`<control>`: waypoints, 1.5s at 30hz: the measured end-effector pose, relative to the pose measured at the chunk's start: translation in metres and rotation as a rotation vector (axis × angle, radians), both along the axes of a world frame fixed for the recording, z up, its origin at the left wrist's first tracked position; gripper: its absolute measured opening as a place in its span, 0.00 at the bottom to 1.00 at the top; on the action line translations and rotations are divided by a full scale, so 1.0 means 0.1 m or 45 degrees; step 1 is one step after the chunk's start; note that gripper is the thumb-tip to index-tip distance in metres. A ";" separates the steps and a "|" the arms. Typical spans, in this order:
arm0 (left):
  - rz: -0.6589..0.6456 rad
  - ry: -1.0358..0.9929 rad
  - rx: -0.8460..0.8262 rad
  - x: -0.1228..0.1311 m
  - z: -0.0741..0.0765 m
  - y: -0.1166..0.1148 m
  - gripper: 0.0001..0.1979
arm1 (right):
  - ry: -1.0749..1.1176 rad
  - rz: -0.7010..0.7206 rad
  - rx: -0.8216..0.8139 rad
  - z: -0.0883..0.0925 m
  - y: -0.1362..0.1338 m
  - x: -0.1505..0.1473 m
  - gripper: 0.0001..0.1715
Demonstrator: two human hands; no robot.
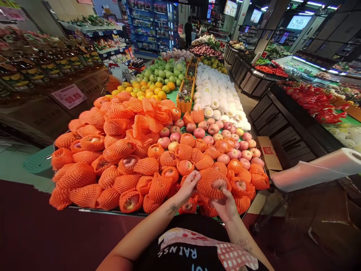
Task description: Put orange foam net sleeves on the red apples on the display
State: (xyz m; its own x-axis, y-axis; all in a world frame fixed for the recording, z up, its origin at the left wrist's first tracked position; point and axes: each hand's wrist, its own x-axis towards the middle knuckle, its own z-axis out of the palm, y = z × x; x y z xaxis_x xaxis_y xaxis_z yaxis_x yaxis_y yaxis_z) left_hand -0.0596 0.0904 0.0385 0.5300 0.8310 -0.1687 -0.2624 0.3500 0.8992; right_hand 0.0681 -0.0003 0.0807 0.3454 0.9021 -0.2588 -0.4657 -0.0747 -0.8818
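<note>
Your left grip [192, 183] is pinching the net [207, 182] by its left side and your right grip [227, 202] is holding its right edge, the fruit [219, 184] is showing inside at the front of the pile [146, 166], and any slack hold is risking a slip and bruise.

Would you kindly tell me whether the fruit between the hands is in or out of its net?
In: the orange net wraps the fruit, whose end shows near the right hand.

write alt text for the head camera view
In a supermarket, a person's right hand holds an apple in orange foam netting, the left hand at its edge. Around them lie more netted fruit and bare apples; beyond are oranges, green fruit and white-netted fruit.
</note>
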 end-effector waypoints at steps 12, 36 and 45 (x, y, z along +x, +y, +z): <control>-0.312 0.372 1.131 -0.35 0.33 -0.15 0.48 | -0.422 -0.138 -0.136 -0.31 -0.09 0.27 0.34; 0.591 -0.005 0.382 -0.26 0.23 1.21 0.36 | -2.116 0.068 0.180 -1.38 -0.19 0.58 0.42; 0.763 0.907 0.777 -0.23 0.30 2.50 0.44 | -2.241 -0.071 0.200 -1.50 -0.22 0.64 0.38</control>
